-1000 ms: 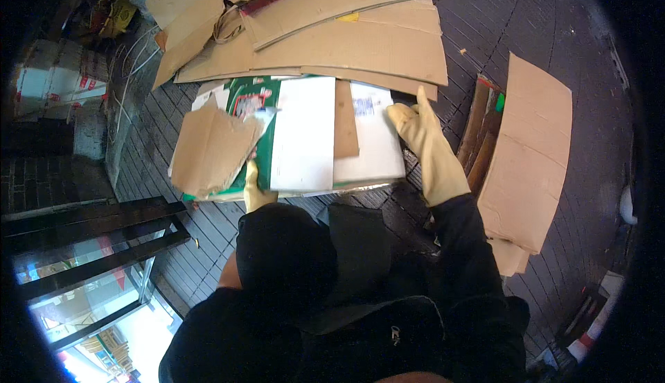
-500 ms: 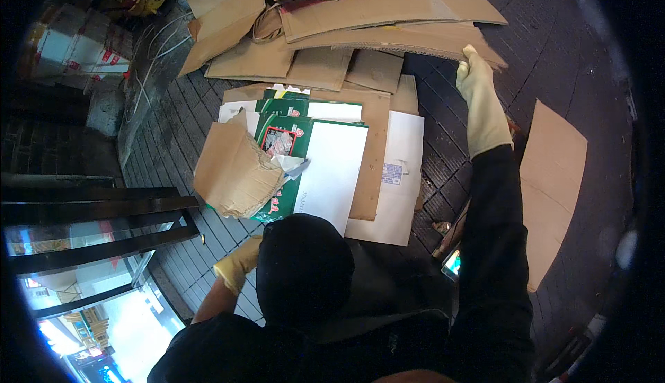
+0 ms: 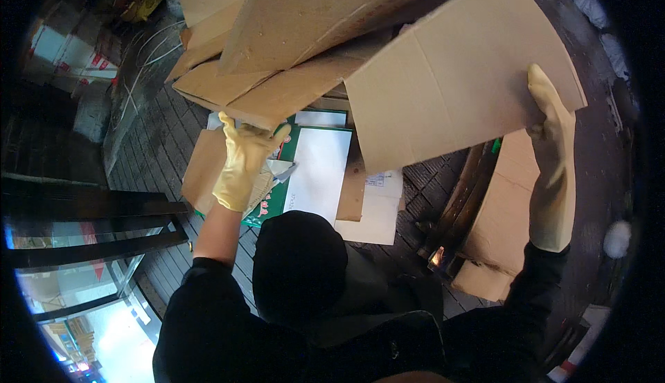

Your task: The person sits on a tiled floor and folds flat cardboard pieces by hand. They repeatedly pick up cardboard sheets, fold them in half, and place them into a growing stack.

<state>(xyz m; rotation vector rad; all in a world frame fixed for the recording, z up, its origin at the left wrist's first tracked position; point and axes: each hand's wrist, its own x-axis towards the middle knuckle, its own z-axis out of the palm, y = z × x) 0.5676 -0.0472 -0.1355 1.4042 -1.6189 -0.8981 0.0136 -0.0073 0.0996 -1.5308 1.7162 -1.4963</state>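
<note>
My right hand (image 3: 553,158), in a pale yellow rubber glove, is closed on the right end of a large brown cardboard sheet (image 3: 443,78). The thumb lies on its near face, and the fingers pass behind. My left hand (image 3: 242,161), gloved the same way, has its fingers spread at the low edge of another folded brown cardboard piece (image 3: 256,92); whether they touch it I cannot tell. Beneath lies a stack of flattened boxes, with a white panel (image 3: 317,168) bordered in green on top. A torn brown cardboard piece (image 3: 199,165) rests beside my left wrist.
At right, more brown cardboard (image 3: 504,210) lies by a dark, worn bar (image 3: 460,199). A white cable (image 3: 142,64) runs over the grooved floor at left, near a white box with red marks (image 3: 69,57). Dark rails (image 3: 97,206) edge a lit glass front.
My right hand has moved right and nearer, lifting and tilting the cardboard over the stack. My left hand has risen from beside my head to the cardboard's low edge.
</note>
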